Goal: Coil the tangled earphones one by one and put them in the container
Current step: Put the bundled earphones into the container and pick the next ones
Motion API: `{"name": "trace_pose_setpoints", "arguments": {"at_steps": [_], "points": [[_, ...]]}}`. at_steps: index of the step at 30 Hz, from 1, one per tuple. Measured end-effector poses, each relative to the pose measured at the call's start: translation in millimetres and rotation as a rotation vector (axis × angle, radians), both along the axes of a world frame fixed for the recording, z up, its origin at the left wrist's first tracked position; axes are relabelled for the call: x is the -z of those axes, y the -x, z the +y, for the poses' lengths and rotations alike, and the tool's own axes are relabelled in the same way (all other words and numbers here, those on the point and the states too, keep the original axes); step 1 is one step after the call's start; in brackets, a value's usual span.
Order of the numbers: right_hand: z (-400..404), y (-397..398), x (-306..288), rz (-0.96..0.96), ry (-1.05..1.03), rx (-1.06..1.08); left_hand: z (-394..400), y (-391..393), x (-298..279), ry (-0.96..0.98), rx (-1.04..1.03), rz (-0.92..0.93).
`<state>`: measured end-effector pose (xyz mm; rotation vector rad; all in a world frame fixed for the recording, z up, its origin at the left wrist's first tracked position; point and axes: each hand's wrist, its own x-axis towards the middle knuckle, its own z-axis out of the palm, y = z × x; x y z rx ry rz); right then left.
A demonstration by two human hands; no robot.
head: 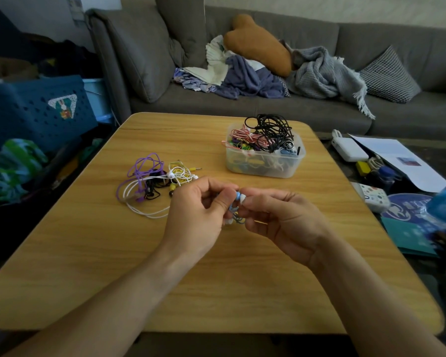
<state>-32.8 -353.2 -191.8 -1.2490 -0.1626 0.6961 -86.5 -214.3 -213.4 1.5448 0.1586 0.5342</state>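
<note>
Both hands meet above the middle of the wooden table (242, 279). My left hand (198, 215) and my right hand (276, 220) pinch a small blue earphone (236, 204) with white ear tips between them; most of its cord is hidden by my fingers. A tangled heap of earphones (152, 181), purple, white, yellow and black, lies on the table to the left of my hands. The clear plastic container (264, 167) stands at the back right of the table, heaped with coiled black, red-striped and other cords.
A grey sofa (268, 106) with blankets and an orange cushion runs behind the table. A blue crate (36, 109) stands at the left. To the right lie a white box, papers, a remote and blue items (410, 212).
</note>
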Motion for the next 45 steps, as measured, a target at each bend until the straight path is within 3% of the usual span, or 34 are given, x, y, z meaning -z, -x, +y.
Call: {"name": "trace_pose_setpoints", "arguments": {"at_steps": [12,18,26,34,39,45], "points": [[-0.2,2.6,-0.3,-0.119,0.040,0.065,10.7,5.7,-3.4,-0.177,0.113,0.007],[0.6,7.2,1.1,-0.290,0.087,0.125,13.3,4.4,-1.2,-0.078,0.129,-0.011],[-4.6,12.2,-6.0,-0.434,0.107,0.071,16.8,7.3,0.6,0.126,0.309,0.063],[-0.2,9.7,-3.8,-0.568,0.194,0.134,15.2,3.3,4.7,0.002,0.182,-0.044],[7.3,10.5,0.3,-0.507,0.140,0.211,13.9,4.6,3.9,-0.152,0.100,-0.121],[16.1,13.6,2.4,-0.192,-0.055,0.207,12.7,7.0,2.4,-0.217,0.056,-0.177]]}}
